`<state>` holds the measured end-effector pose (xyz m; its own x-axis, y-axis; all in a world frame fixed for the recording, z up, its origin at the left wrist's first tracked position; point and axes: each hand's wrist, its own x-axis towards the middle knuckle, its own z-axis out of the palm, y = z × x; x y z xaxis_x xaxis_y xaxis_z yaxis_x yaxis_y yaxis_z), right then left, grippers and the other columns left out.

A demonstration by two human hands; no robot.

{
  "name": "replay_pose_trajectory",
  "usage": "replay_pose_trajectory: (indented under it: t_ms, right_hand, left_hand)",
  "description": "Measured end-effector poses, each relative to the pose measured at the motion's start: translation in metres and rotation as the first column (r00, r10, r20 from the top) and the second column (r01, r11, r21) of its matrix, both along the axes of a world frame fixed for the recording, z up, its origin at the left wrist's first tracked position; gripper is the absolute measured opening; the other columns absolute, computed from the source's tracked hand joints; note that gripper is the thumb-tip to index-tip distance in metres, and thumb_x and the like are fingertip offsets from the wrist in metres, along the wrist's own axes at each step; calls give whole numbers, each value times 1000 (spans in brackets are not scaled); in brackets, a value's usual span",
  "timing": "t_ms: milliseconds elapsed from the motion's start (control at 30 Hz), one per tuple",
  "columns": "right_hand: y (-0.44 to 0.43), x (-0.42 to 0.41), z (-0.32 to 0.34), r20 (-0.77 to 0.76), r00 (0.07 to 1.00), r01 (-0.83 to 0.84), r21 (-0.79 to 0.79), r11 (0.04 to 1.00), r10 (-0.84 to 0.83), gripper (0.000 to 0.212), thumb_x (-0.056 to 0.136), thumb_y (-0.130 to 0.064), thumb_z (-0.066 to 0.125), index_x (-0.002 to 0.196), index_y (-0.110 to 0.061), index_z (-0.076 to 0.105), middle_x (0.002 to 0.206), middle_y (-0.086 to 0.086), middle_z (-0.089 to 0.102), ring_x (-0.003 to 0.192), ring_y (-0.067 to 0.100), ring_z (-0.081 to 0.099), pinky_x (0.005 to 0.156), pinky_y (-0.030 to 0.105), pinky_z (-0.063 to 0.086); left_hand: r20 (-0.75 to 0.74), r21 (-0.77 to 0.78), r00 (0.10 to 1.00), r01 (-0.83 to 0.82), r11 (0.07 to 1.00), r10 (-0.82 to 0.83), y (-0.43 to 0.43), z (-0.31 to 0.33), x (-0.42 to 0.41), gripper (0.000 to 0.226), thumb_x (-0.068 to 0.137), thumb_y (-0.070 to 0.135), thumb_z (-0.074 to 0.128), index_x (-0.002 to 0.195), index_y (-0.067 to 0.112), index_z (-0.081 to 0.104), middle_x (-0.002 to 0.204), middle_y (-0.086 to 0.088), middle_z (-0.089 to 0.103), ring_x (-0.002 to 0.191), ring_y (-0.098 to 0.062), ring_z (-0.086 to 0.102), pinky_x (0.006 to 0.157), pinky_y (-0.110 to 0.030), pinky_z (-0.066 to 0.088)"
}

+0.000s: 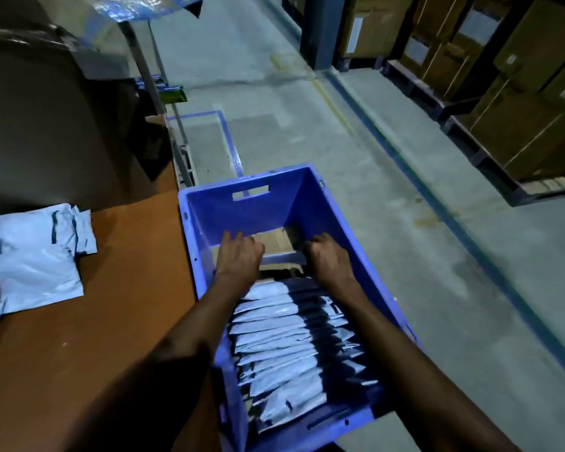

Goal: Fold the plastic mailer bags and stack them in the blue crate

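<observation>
A bright blue plastic crate (274, 213) with a slotted handle in its far wall sits just beside the right edge of an orange-brown wooden desk (128, 288). The near part of the crate holds a tight row of folded white and grey plastic mailer bags (274, 340), standing on edge one behind another.

At the far end of that row lies a brown corrugated cardboard sheet (276, 246), and both hands are down inside the crate on it. The left hand (238, 259) is at the sheet's left end, its fingers (242, 239) bent over the top edge. The right hand (328, 259) is at the right end, its fingers (313, 244) curled inward round the sheet. In the dim light both seem clamped on the cardboard sheet, though the fingertips are hidden. Both forearms reach over the row of bags.

On the desk's left part lies a loose pile of flat white plastic mailer bags (36, 265), well apart from the crate. Beyond is a grey concrete floor (307, 125) marked with blue tape lines, and at the right stand large brown cardboard boxes (519, 93) on dark pallets (463, 151).
</observation>
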<state>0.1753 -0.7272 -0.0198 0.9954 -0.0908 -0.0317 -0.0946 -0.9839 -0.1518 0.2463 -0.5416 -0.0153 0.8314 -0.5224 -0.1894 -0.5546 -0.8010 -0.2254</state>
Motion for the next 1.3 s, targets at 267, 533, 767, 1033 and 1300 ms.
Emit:
replay_pose_trajectory:
  t_ms: [267,533,767,1033,1300]
  right_hand:
    - [-2,-15,-48,-239,969,68,6,998,-65,27,96,-3,50,114,-5,69,121,12,64,122,33,56,91,42,53]
    - [4,18,-53,-291,955,11,212,977,52,36,107,-38,51,136,-24,66,131,12,64,121,36,61,93,44,53]
    - [-1,20,-59,-509,858,30,178,984,66,66,107,-65,26,128,-20,71,131,16,67,121,37,62,89,40,47]
    - [9,15,-41,-422,905,28,175,984,50,56,109,-58,32,110,-18,71,120,15,70,111,38,64,86,40,46]
    - [5,-7,-14,-238,971,94,291,952,-23,32,105,-49,52,108,-24,71,109,6,73,107,31,66,73,33,43]
  left_hand:
    - [-281,47,945,-161,986,168,-1,-40,-15,33,93,17,60,126,22,60,131,-6,62,124,-27,59,114,-45,33]
    - [-614,-31,737,-379,925,281,-11,-46,10,49,103,33,37,151,30,49,158,-6,45,142,-32,42,114,-50,30]
    - [-737,122,576,-400,908,353,-5,-55,6,59,94,46,24,133,17,58,154,-12,50,133,-32,50,115,-50,34]
    - [-738,87,617,-316,945,275,-5,-47,8,53,78,39,26,108,15,62,131,-14,63,113,-34,59,94,-44,43]
    - [-717,-118,671,-384,916,189,7,-3,-2,34,97,16,47,125,10,64,144,-14,59,129,-35,56,106,-37,45]
